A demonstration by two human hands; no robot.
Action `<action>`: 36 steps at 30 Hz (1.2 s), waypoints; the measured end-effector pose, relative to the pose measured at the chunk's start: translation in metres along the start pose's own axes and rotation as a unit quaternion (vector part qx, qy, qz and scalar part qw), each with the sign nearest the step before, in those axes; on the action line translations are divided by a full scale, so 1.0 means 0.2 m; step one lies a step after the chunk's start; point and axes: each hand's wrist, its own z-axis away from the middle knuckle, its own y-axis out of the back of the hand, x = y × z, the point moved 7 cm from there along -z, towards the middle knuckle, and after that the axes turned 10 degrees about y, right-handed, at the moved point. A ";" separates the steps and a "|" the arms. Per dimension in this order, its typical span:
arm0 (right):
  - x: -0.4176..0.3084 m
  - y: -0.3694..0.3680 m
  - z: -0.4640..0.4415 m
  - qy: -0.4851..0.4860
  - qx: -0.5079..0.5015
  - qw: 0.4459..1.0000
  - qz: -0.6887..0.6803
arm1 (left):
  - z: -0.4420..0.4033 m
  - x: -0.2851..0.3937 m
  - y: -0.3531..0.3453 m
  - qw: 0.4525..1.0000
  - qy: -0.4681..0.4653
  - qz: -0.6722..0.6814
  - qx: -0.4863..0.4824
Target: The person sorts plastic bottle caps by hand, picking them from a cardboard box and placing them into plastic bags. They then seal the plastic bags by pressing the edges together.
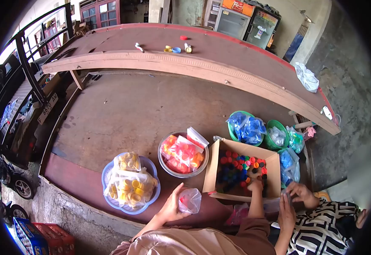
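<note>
My left hand [172, 208] holds a clear plastic bag [190, 201] with something red inside, its fingers wrapped round the bag's left side. My right hand [255, 185] reaches into an open cardboard box [211, 170]. Red, blue, green, orange and dark bottle caps [237, 163] lie in the box. The fingers of that hand are down among the caps, too dark to tell whether they grip one. Left of the box stands a metal bowl [161, 165] of bagged red and orange caps. Farther left, a blue basket [107, 187] holds bags of yellow and white caps.
At the right, another person's hands [286, 213] hold clear plastic. Green baskets [232, 135] with blue and clear bags stand behind the box. A raised wooden bench [168, 62] crosses the back, bearing a few small items and a white bag [306, 77].
</note>
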 end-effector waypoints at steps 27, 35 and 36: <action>-1.14 0.72 1.23 0.585 0.293 0.722 -0.226 | -0.12 0.12 -0.09 0.998 0.020 0.051 -0.042; -0.49 0.35 0.45 0.193 0.205 0.944 -0.173 | -0.10 0.02 -0.08 0.995 0.073 0.044 -0.056; -0.35 0.27 0.33 0.105 0.145 0.978 -0.103 | -0.11 0.01 -0.08 0.995 0.076 0.037 -0.057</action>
